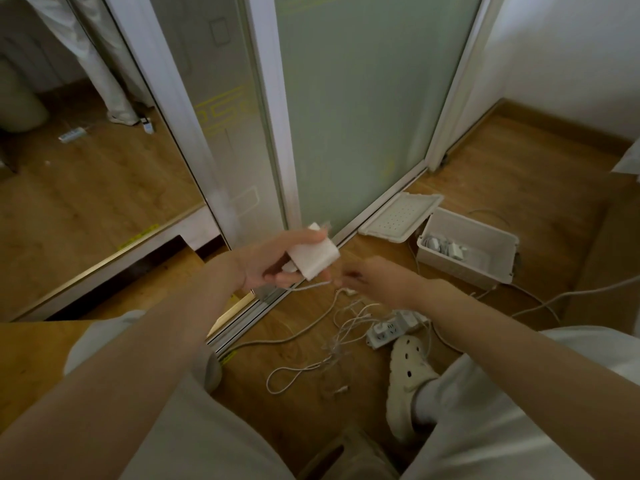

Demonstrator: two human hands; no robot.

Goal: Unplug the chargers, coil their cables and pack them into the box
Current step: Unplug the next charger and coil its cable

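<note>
My left hand (pixel 273 261) grips a white square charger brick (pixel 313 252) above the floor, in front of the sliding door. Its white cable (pixel 311 286) runs from under the brick toward my right hand (pixel 375 280), which pinches the cable near its fingertips. More white cables (pixel 332 344) lie tangled on the wood floor below. A white power strip (pixel 391 329) lies on the floor beside my shoe. The white box (pixel 485 268) stands open to the right with a couple of chargers (pixel 446 247) inside.
The box's perforated lid (pixel 398 216) leans against the sliding door track. A frosted glass sliding door (pixel 353 109) and a mirror panel (pixel 86 174) stand ahead. My cream clog (pixel 408 379) and both knees fill the bottom. A thicker cord (pixel 568 296) runs off right.
</note>
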